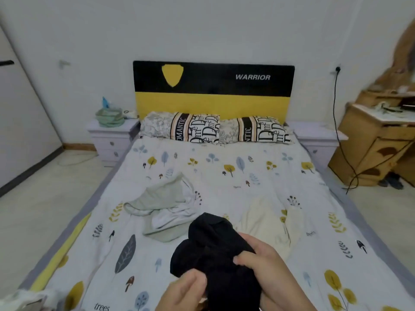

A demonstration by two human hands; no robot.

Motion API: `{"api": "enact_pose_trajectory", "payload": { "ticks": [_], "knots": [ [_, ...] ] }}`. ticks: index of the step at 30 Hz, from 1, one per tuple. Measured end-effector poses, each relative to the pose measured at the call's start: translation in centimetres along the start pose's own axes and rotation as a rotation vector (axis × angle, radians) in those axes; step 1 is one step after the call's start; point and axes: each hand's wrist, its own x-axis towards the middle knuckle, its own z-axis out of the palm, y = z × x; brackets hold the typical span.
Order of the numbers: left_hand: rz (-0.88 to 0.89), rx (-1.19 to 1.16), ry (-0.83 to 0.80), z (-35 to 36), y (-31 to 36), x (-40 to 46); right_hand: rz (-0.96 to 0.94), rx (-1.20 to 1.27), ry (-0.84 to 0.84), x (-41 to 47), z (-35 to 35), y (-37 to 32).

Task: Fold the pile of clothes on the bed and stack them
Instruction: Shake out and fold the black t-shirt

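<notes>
Both grips clutch a bunched black garment point(215, 250) near the bed's point(224, 171) near edge, left hand point(186, 292) pinching low, right hand point(258, 259) curled on its right side, with 2 pale garments beyond.

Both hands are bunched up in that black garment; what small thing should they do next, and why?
Probably shake the black garment open and lay it flat on the bed. It is crumpled in the grip of the left hand and right hand, and it cannot be folded until it is spread out.
</notes>
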Motion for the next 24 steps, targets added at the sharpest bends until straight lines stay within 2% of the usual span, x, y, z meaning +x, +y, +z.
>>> {"api": "enact_pose_trajectory", "payload": {
  "ticks": [2, 3, 6, 7, 8, 11, 13, 17, 19, 21, 24],
  "knots": [
    [-0.103, -0.292, 0.172, -0.9, 1.6, -0.4, -0.065, 0.045, -0.054, -2.1, 1.0, -2.5],
    [-0.150, -0.413, 0.165, -1.6, 2.8, -1.0, -0.087, 0.060, -0.087, -3.1, 1.5, -3.7],
    [-0.235, -0.859, -0.169, -2.9, 6.9, -2.5, -0.151, 0.076, -0.191, -6.4, 3.0, -6.5],
    [-0.199, -0.930, -0.267, -3.2, 8.1, -3.4, -0.172, 0.050, -0.203, -7.5, 3.4, -7.3],
    [-0.122, -0.953, -0.286, -3.4, 9.1, -4.2, -0.189, 0.002, -0.189, -8.5, 3.8, -8.0],
    [0.135, -0.811, -0.135, -4.3, 11.5, -5.8, -0.221, -0.180, -0.073, -11.0, 4.2, -9.0],
    [0.269, -0.739, -0.126, -5.0, 13.5, -7.7, -0.205, -0.224, -0.020, -12.6, 4.3, -9.0],
    [0.453, -0.574, -0.273, -5.7, 17.0, -12.1, -0.158, -0.242, -0.043, -15.7, 5.8, -9.0],
    [0.533, -0.476, -0.352, -5.7, 18.2, -13.9, -0.162, -0.152, -0.073, -16.9, 6.5, -9.5],
    [0.590, -0.409, -0.364, -6.0, 18.9, -15.2, -0.240, -0.067, 0.032, -17.7, 7.1, -11.2],
    [0.638, -0.343, -0.389, -6.0, 19.6, -17.1, -0.469, -0.223, -0.032, -20.0, 8.3, -14.2]
  ]
}}
